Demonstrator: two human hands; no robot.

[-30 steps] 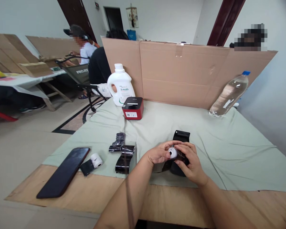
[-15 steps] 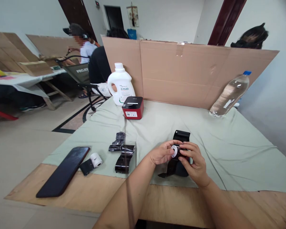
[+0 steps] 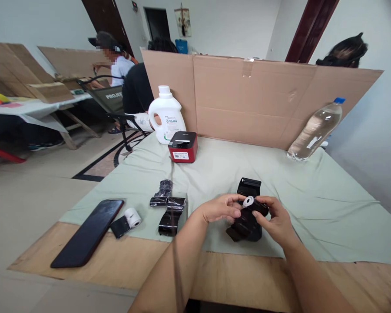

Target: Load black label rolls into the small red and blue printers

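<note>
Between my hands is a small paper roll [image 3: 259, 208], black outside with a white end and a hollow core facing left. My right hand [image 3: 276, 219] grips it from the right, fingers over the top and thumb below. My left hand [image 3: 223, 208] is at the white end, fingertips touching the roll and thumb lower. A loose black strip [image 3: 236, 230] hangs under the roll toward me. Behind and below lies a black device [image 3: 250, 186], mostly covered by the roll and strip; its kind is hidden.
Left lie a dark phone [image 3: 87, 232], a partly unrolled white-and-black roll [image 3: 133, 217] and black rolls [image 3: 169, 221] in shiny film. Farther back stand a red-and-black box-shaped device [image 3: 183, 148], white jug [image 3: 167, 115], clear bottle [image 3: 316, 130] and cardboard screen [image 3: 247, 100]. People sit beyond.
The roll has shifted slightly right and turned, with its white end now more exposed. My right hand has moved right with it, and my left fingers have loosened around the end.
</note>
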